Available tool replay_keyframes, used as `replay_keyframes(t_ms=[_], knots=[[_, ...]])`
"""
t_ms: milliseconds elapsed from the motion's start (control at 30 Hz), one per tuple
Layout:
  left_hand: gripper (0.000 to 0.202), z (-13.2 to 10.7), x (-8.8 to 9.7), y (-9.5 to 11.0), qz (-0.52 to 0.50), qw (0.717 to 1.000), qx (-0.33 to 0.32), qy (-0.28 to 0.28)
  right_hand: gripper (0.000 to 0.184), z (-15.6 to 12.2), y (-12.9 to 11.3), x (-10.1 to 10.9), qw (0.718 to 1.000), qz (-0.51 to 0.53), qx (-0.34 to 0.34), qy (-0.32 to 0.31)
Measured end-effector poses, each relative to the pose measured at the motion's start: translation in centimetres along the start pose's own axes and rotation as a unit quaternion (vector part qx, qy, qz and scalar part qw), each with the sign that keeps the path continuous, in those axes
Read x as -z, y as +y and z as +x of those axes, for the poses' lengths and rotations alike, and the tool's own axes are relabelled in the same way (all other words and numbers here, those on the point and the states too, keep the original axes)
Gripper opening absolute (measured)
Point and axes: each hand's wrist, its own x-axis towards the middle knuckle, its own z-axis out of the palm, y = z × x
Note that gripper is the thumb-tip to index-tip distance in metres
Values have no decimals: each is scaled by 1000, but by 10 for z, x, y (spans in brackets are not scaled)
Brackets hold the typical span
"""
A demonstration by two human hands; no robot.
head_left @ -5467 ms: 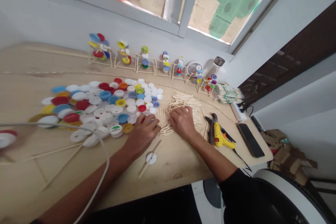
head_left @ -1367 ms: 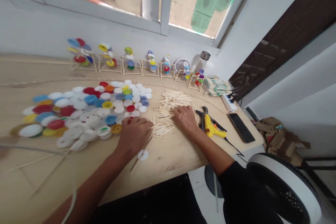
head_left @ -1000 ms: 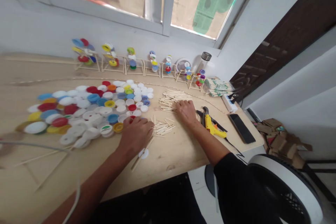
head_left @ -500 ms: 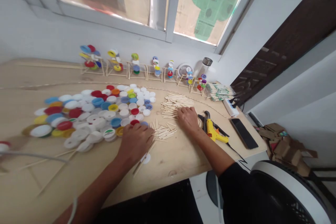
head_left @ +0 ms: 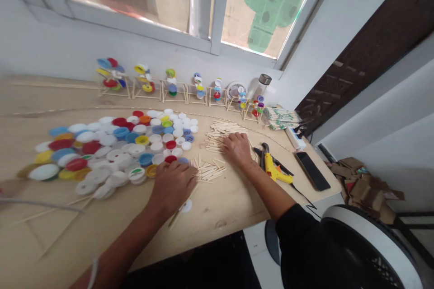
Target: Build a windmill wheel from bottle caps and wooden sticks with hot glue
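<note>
Starting from the left, bottle caps [head_left: 111, 144] lie spread flat, so every colour shows. Your left hand [head_left: 172, 184] rests beside them over the loose sticks [head_left: 209, 171], fingers curled; whether they hold one cannot be told. Your right hand [head_left: 237, 148], fingers loosely apart, presses the stick pile [head_left: 219, 130].

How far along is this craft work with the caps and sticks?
Done: a row of cap-and-stick models stands by the wall. In hand: the left hand touches a small stick bunch, the right hand rests on the stick pile. Left: many loose caps lie unused.
</note>
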Motion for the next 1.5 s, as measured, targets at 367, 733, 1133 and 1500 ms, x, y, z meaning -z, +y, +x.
replay_keyframes(t_ms=[367,733,1133,1500], knots=[[28,-6,-1,-3,-24,1000,-1,1,17,-18,10,4,999,21,15,-20],[30,-33,-6,-14,-45,997,-19,53,20,-17,8,-2,999,27,-21,1],[28,-55,0,-9,-66,996,21,55,23,-45,9,15,988,79,-134,3],[34,-82,1,-16,-51,995,68,56,20,-81,-32,9,983,129,-127,-37]])
